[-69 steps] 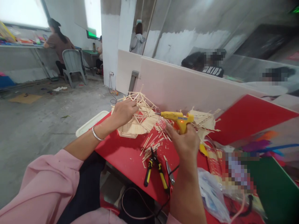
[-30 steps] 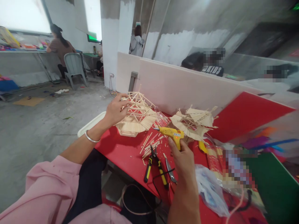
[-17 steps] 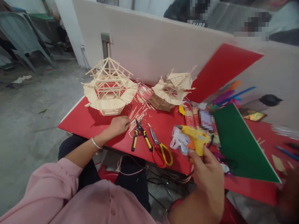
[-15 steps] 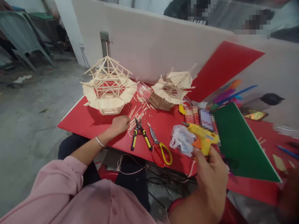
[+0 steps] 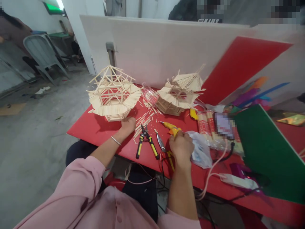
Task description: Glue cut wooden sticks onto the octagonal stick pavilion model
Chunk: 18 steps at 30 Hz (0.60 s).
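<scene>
Lowered since half a second ago, the right hand (image 5: 181, 147) now rests on the red table (image 5: 95, 128), fingers wrapped round the glue gun (image 5: 170, 126), whose nozzle points left just above the scissors (image 5: 162, 147). Its left side touches the pliers' neighbourhood: pliers (image 5: 146, 144) lie between both hands. Curled at the scattered sticks (image 5: 143, 121), the left hand (image 5: 128, 124) sits just below the stick pavilion (image 5: 113, 94); whether it pinches any, I cannot tell. A second pavilion (image 5: 181, 93) stands behind the gun.
</scene>
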Tool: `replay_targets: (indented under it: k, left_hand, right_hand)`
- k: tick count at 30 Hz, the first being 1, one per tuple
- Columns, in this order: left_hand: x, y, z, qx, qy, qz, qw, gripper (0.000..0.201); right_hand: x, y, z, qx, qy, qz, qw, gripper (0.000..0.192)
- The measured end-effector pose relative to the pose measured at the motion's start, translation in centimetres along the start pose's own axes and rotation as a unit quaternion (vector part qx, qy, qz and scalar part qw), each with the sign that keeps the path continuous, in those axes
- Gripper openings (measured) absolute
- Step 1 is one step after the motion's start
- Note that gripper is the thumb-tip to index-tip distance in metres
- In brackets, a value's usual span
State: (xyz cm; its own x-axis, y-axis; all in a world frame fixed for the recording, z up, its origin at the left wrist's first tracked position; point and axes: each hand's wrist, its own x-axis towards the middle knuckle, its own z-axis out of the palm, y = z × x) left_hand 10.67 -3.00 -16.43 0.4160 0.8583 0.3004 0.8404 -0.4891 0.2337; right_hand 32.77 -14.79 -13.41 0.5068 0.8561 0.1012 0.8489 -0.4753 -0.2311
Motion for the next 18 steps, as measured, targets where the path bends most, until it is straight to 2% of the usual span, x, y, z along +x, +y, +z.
replay_targets:
  k: [1, 3, 5, 8, 10, 12, 13, 15, 16, 17, 18]
  left_hand:
    - [-0.2, 0.0, -0.4, -0.002, -0.016, -0.029, 0.999, 0.035]
    - [-1.0, -0.1, -1.4, -0.016, -0.068, -0.091, 0.993, 0.023]
    - [-2.4, -0.4, -2.8, -0.046, -0.101, -0.113, 0.987, 0.012]
    - [-5.7, -1.5, -5.0, -0.141, -0.135, -0.12, 0.973, 0.015]
    - [-8.7, -2.8, -6.2, -0.314, -0.143, -0.159, 0.925, 0.022]
    - [-12.0, -4.5, -7.1, -0.373, -0.105, -0.188, 0.903, 0.017]
    - [-13.6, -5.4, -7.4, -0.397, -0.098, -0.216, 0.887, 0.014]
    - [-16.0, -7.1, -7.8, -0.469, -0.092, -0.288, 0.83, 0.015]
    - [-16.7, -7.8, -7.9, -0.508, -0.068, -0.318, 0.797, 0.018]
    - [-16.9, -8.4, -7.8, -0.552, -0.018, -0.337, 0.762, 0.023]
    - [-16.6, -8.9, -7.7, -0.591, 0.066, -0.353, 0.723, 0.028]
  right_hand:
    - [-0.6, 0.0, -0.1, 0.01, 0.013, -0.025, 1.0, 0.051]
    - [-1.7, -0.4, -0.2, 0.057, 0.03, -0.079, 0.995, 0.052]
    - [-2.7, -1.3, 0.1, 0.134, 0.028, -0.119, 0.983, 0.05]
    - [-3.9, -3.9, 0.9, 0.267, -0.012, -0.163, 0.95, 0.045]
    - [-4.2, -6.2, 1.6, 0.352, -0.069, -0.192, 0.914, 0.042]
    - [-4.2, -8.8, 2.5, 0.403, -0.11, -0.212, 0.883, 0.04]
    - [-4.0, -10.0, 3.1, 0.415, -0.117, -0.218, 0.875, 0.041]
    - [-3.4, -12.3, 4.3, 0.42, -0.109, -0.222, 0.873, 0.046]
    - [-3.1, -13.4, 5.0, 0.418, -0.1, -0.22, 0.876, 0.049]
    - [-2.7, -14.4, 5.7, 0.417, -0.089, -0.215, 0.879, 0.053]
    - [-2.4, -15.3, 6.4, 0.416, -0.078, -0.21, 0.881, 0.056]
